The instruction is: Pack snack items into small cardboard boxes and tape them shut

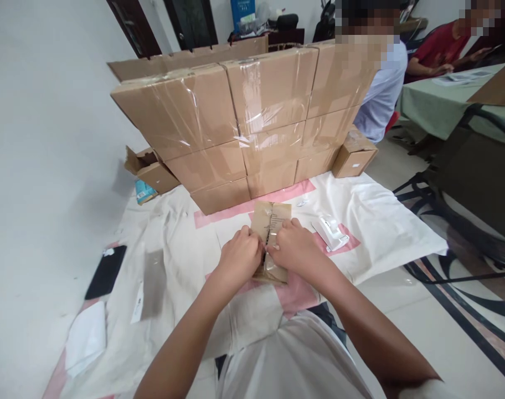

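A small brown cardboard box [272,213] lies on the cloth-covered table right in front of me, with printed text and clear shiny tape on its top. A dark gap runs down the middle between its flaps. My left hand [243,249] grips the flap left of this gap, fingers curled. On the other side, my right hand [294,245] has its fingers bent around the right flap, thumb near the gap. Both hands meet close together at the seam, and the fingertips are partly hidden. To the right of my right hand lies a white tape dispenser-like object [332,233].
A tall wall of taped cardboard boxes [273,94] stands across the table's back. An open carton [159,173] and a blue packet [144,191] sit left, a closed carton [354,155] right. Near the left edge are a black phone-like slab [106,271] and white cloth [86,335]. People sit beyond.
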